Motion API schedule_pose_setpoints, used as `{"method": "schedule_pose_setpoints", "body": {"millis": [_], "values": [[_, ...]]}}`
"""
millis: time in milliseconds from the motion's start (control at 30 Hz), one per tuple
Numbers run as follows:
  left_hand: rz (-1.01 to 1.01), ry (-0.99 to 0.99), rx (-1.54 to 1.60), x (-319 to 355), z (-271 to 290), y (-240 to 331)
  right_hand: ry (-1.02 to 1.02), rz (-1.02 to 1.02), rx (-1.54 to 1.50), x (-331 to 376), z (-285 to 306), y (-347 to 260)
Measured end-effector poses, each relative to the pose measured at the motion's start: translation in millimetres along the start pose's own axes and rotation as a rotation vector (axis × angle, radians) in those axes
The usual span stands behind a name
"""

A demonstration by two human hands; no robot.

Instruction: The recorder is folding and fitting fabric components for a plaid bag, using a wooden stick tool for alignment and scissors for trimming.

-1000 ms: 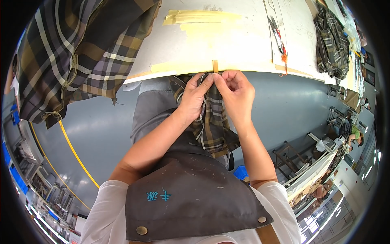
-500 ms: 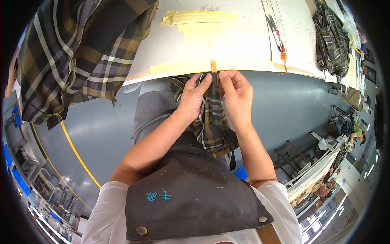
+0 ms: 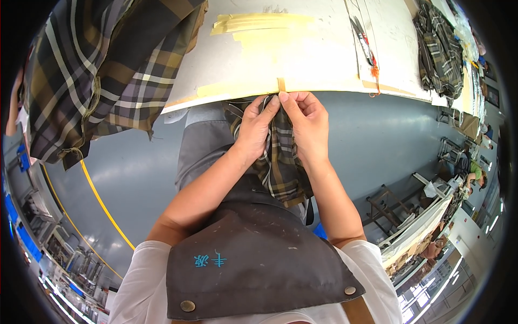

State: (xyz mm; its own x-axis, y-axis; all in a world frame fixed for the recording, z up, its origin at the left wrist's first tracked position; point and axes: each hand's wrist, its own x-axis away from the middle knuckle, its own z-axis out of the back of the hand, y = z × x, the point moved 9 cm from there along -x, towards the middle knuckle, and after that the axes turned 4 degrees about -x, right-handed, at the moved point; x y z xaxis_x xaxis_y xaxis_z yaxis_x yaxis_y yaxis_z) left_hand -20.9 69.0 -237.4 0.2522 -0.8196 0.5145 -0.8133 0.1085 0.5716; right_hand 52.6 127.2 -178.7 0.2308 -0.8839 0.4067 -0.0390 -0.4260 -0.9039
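A strip of plaid fabric (image 3: 281, 167) in brown, black and white hangs down from between my hands over my apron. My left hand (image 3: 255, 128) pinches its upper edge between thumb and fingers. Right beside it, my right hand (image 3: 308, 124) pinches the same edge, thumb on top and fingers curled. The two thumb tips nearly touch, just below the table's front edge. A short brown tape strip (image 3: 281, 85) lies on that edge directly beyond my thumbs. My fingertips under the cloth are hidden.
A large pile of plaid cloth (image 3: 118, 81) overhangs the white table (image 3: 324, 59) at left. Red-handled snips (image 3: 366, 46) with an orange cord lie toward the right. More plaid cloth (image 3: 440, 51) is heaped at the far right. Yellow tape (image 3: 259, 23) marks the tabletop.
My right hand has moved slightly left, closing the gap to my left thumb and covering the dark fabric edge that showed between them. The left hand has barely moved.
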Motion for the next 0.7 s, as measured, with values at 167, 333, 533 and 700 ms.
{"method": "schedule_pose_setpoints", "body": {"millis": [167, 333, 533, 700], "values": [[0.000, 0.011, -0.019, 1.3, 3.9, 0.7, -0.123, -0.006, 0.049, 6.1, -4.2, -3.2], [-0.022, -0.002, -0.028, 0.0, 3.3, 2.2, -0.134, 0.000, 0.050, 5.3, -8.9, -5.4], [-0.015, -0.005, -0.019, 0.0, 1.2, 0.3, 0.040, 0.052, 0.197, -1.8, -0.4, 2.5], [0.014, -0.056, 0.000, -0.8, 2.0, -0.7, -0.111, 0.111, 0.177, 6.6, -9.6, -3.2]]}}
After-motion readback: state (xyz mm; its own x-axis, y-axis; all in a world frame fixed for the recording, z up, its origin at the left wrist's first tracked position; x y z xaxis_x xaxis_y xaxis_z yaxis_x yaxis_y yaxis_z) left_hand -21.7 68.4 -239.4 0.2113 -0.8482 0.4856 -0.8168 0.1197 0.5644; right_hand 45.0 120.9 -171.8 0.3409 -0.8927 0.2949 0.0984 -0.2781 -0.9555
